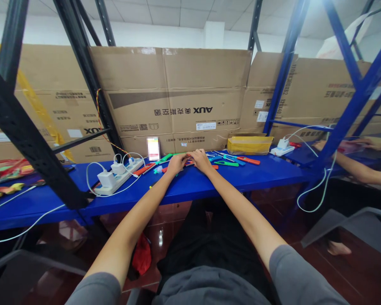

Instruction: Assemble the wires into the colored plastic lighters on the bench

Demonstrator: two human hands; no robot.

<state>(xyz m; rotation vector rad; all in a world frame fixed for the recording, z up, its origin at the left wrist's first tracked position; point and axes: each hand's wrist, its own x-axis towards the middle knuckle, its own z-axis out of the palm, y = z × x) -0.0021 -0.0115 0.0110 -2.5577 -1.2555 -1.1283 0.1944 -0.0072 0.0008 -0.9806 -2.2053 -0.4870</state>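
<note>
The counter (pixel 279 168) is plain blue, the slim pieces (pixel 226 163) orange, green and apparently teal, the power strip (pixel 123 177) white, the cardboard (pixel 203 70) brown.

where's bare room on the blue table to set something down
Mainly between the rightmost orange tool and the right blue post, plus the front strip just outside the right forearm. Crowded around the left hand and right hand, among coloured tools, and leftward, with a white power strip.
</note>
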